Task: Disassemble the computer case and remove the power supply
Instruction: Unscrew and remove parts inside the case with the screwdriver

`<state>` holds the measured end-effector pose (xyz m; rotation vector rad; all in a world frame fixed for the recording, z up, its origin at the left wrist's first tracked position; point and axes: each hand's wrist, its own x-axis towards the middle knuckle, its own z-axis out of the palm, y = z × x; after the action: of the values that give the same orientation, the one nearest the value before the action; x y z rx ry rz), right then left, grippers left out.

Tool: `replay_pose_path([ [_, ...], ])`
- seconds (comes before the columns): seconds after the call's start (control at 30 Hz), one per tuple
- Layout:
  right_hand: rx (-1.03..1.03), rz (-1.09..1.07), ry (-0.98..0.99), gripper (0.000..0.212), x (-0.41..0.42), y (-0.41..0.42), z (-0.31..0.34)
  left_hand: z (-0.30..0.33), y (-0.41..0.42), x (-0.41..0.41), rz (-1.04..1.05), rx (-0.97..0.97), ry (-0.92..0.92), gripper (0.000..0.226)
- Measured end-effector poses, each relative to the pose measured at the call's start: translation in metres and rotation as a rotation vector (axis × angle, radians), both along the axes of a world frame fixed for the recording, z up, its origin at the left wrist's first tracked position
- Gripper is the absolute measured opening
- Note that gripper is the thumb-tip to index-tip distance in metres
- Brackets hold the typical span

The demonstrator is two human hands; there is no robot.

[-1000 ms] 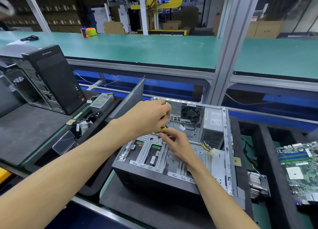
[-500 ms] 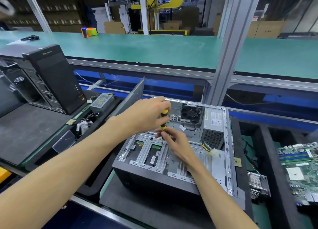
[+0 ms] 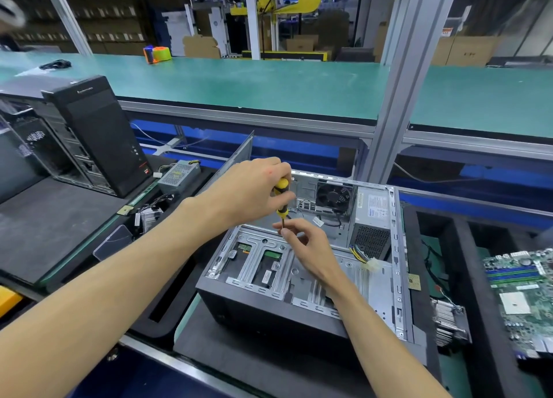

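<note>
An open computer case lies on its side on a dark mat. Its power supply sits in the far right corner, with yellow and black cables trailing from it. A fan is beside it. My left hand grips the yellow and black handle of a screwdriver, held upright over the drive cage. My right hand pinches the screwdriver's thin shaft near its tip. The tip itself is hidden by my fingers.
A removed side panel leans at the case's left. Another black tower and a loose power supply stand at left. A motherboard and heatsink lie in foam trays at right. A green conveyor runs behind.
My left hand has lifted the screwdriver a little, so more of the handle and shaft shows. My right hand's fingers have moved onto the shaft near the tip.
</note>
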<state>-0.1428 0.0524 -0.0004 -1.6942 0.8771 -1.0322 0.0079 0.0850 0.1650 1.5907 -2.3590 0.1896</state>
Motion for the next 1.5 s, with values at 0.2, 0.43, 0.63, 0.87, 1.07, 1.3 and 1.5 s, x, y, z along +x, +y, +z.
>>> replay_pose_path([
  [0.2, -0.025, -0.035, 0.087, 0.021, 0.000, 0.002, 0.001, -0.005, 0.003, 0.002, 0.045, 0.029, 0.014, 0.022],
  [0.43, -0.284, -0.093, 0.543, 0.022, 0.002, 0.004, -0.007, -0.002, 0.009, 0.007, 0.079, 0.013, 0.046, 0.023],
  [0.63, -0.252, -0.178, 0.602, 0.011, 0.005, 0.004, -0.007, -0.002, 0.010, 0.011, 0.097, 0.016, 0.048, 0.023],
  [0.87, -0.256, -0.160, 0.594, 0.007, 0.003, 0.002, -0.008, -0.005, 0.010, 0.016, 0.110, 0.045, 0.044, 0.023],
  [1.07, -0.273, -0.135, 0.600, 0.009, 0.000, 0.001, -0.008, -0.005, 0.009, 0.013, 0.093, 0.052, 0.070, 0.021],
  [1.3, -0.012, -0.216, 0.329, 0.012, -0.006, 0.002, 0.001, -0.008, 0.008, 0.013, 0.091, 0.045, 0.090, 0.023],
  [1.5, -0.002, -0.213, 0.301, 0.012, -0.021, 0.000, 0.011, -0.013, 0.008, 0.015, 0.086, 0.053, 0.118, 0.022],
])
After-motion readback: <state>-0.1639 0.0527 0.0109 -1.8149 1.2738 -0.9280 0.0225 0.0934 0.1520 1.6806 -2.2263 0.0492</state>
